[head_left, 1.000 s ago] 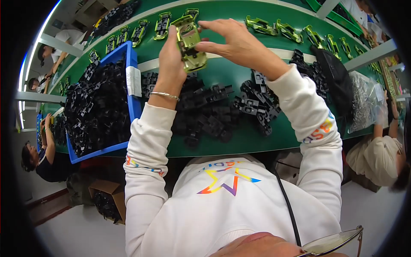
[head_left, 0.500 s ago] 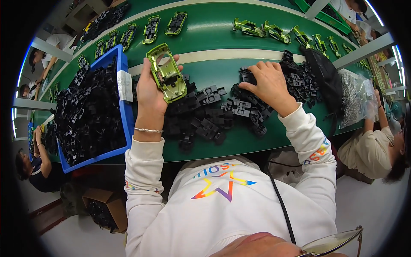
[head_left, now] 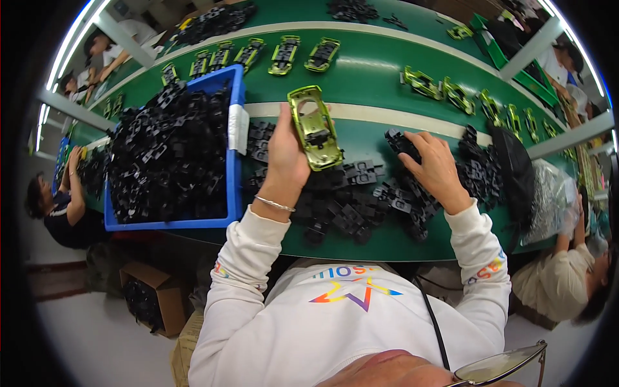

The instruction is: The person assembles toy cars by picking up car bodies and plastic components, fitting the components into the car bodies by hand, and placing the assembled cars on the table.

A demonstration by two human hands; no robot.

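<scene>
My left hand (head_left: 284, 161) is closed around a shiny lime-green toy car body shell (head_left: 314, 153), held up over the bench with its hollow inside facing me. Across from it, my right hand (head_left: 440, 169) has its thumb and fingers on a black plastic car part (head_left: 398, 142), partly hidden under the fingers. Beneath and between both hands lies a loose pile of black plastic car parts (head_left: 351, 209) on the green bench.
To the left stands a blue bin (head_left: 237, 171) heaped with black parts. Green shells line the conveyor belt (head_left: 367, 64) beyond a pale rail. A black bag (head_left: 512, 168) and a clear plastic bag of small metal pieces (head_left: 548, 203) lie at right. Co-workers sit on both sides.
The whole view has shifted, so the bench appears further right and lower. My right hand's fingers have come in around a black part. The green shell remains in my left hand.
</scene>
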